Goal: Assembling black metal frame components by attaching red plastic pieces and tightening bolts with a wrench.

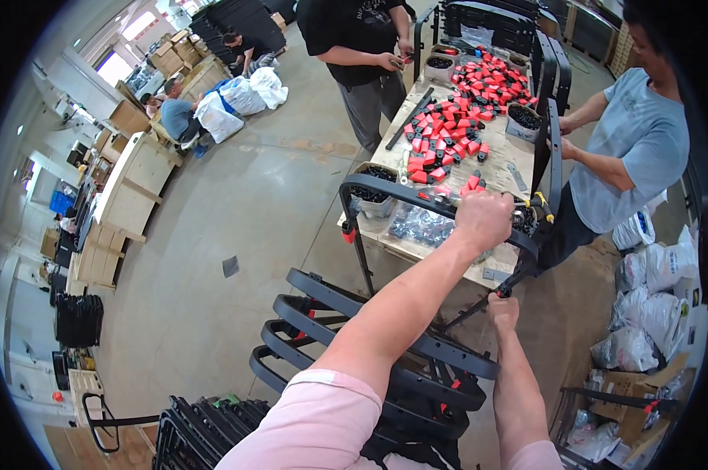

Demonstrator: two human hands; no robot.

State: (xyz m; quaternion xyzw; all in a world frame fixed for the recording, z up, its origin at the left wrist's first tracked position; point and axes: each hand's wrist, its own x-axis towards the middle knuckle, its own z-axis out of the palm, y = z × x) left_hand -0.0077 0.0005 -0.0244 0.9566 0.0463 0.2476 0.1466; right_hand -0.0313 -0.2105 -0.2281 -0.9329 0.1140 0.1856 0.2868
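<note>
My left hand (485, 223) is closed over the top bar of a curved black metal frame (397, 190), which stands tilted against the near end of the wooden worktable (405, 249). Lower down, my right hand (503, 311) wraps round the leg of this frame, just below a red fitting (503, 291). Close to the left fist is a yellow-tipped tool (540, 205); whether the fist touches it is hidden. Behind the bar, a clear plastic bag of small parts (420, 225) lies on the table beside a tub of dark hardware (373, 192).
Red-and-black plastic parts (448, 129) are heaped along the table. Several curved black frames (346, 325) stand stacked below my arms. A person in black (358, 55) works at the table's left, another in a light blue shirt (632, 149) at its right. White sacks (651, 290) line the right side.
</note>
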